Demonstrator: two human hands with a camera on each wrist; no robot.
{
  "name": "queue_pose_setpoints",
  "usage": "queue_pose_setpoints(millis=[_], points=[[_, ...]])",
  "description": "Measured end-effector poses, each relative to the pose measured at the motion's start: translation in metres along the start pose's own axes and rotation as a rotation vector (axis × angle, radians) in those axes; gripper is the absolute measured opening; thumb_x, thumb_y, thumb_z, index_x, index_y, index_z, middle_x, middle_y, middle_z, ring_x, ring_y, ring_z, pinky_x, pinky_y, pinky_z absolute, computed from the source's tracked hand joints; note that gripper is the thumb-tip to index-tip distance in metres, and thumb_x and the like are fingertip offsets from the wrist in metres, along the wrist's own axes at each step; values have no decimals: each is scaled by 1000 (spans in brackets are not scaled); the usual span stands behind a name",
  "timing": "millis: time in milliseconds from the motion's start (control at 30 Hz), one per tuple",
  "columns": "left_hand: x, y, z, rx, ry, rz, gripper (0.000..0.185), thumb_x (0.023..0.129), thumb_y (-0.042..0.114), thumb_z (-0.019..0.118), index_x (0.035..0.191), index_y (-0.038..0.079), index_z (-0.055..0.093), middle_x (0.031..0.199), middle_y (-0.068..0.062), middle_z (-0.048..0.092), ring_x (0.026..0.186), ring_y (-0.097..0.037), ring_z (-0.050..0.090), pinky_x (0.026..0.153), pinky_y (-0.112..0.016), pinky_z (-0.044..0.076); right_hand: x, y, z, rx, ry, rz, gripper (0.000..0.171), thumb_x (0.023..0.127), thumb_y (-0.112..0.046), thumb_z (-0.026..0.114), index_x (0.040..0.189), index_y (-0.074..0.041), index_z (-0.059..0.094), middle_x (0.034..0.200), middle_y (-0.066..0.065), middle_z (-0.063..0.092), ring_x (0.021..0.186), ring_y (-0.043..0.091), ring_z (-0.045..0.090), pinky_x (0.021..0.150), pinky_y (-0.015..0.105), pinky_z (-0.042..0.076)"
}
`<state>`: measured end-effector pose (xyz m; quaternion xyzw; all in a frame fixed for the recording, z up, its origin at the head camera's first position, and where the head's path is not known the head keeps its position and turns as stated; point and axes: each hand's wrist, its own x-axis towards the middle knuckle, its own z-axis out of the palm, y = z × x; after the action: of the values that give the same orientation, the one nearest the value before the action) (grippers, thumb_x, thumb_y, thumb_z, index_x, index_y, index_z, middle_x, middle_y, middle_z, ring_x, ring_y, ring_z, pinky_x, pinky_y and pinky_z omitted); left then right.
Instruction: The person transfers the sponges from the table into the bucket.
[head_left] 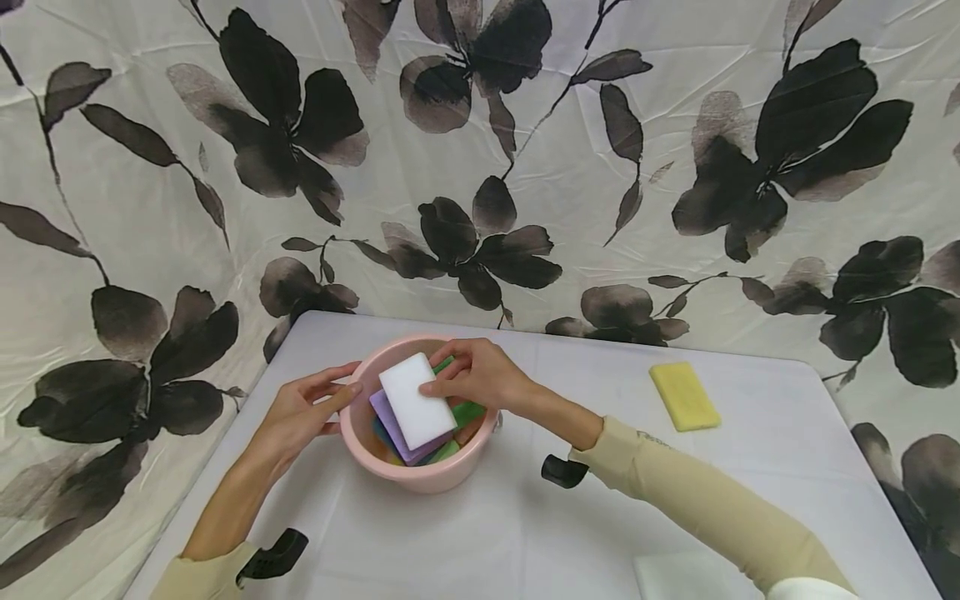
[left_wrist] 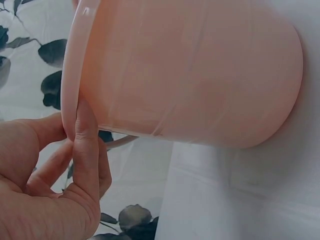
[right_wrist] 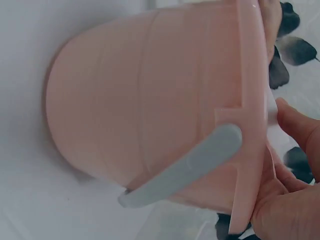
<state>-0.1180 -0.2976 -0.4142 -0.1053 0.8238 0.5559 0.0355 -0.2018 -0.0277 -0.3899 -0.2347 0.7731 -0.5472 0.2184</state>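
Observation:
A pink bucket [head_left: 442, 479] stands on the table, filled with sponges. My left hand [head_left: 303, 417] pinches its rim at the left; the left wrist view shows thumb and fingers on either side of that rim [left_wrist: 71, 90]. Over the bucket's mouth, my right hand [head_left: 480, 375] holds a white sponge [head_left: 416, 400], thumb on its face and the other fingers partly hidden behind it. Beneath lies a purple sponge [head_left: 390, 421], with green pieces [head_left: 468, 412] beside it. The right wrist view shows the bucket's grey handle [right_wrist: 185, 167] hanging down.
A yellow sponge [head_left: 685, 396] lies on the white-covered table [head_left: 585, 533], to the right of the bucket. Near the front edge is a pale, flat, see-through item [head_left: 682, 575], partly under the right sleeve. Behind hangs a flower-patterned cloth [head_left: 600, 208].

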Motion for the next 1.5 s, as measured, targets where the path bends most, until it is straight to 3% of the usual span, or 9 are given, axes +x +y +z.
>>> queue_pose_setpoints(millis=[333,567,800,1267,1500], points=[[0,-2,-1,-6,-4,-2,59,100,35,69,151,10,53,126,-20,61,95,-12,65,77,-26,61,11,3,21,-80,-49,-54,29,85,-12,86,107,-3,70,85,4,75,75,11,71,66,28,61],[0,-2,-1,0,-8,2,60,100,38,69,151,10,53,126,-19,62,99,-13,62,77,-26,60,16,5,26,-225,-52,-160,27,87,-13,85,106,2,73,90,8,76,79,9,71,70,20,57],[0,-1,0,2,-4,7,61,100,41,68,151,11,53,125,-19,63,97,-12,62,77,-26,60,14,4,21,-363,-22,-229,27,92,-25,80,108,-4,77,100,3,75,88,9,68,76,17,54],[-1,0,0,20,-1,-1,64,99,44,68,152,11,52,124,-18,64,97,-12,62,76,-26,60,-7,8,-15,-286,33,-289,23,95,-13,75,114,-1,72,99,6,72,93,14,68,88,25,56],[-1,1,1,-24,-15,1,62,101,38,68,152,9,51,124,-17,62,91,-6,63,75,-26,61,-17,10,-34,-234,83,-298,20,94,-9,74,112,0,72,100,5,72,95,16,67,88,30,57]])
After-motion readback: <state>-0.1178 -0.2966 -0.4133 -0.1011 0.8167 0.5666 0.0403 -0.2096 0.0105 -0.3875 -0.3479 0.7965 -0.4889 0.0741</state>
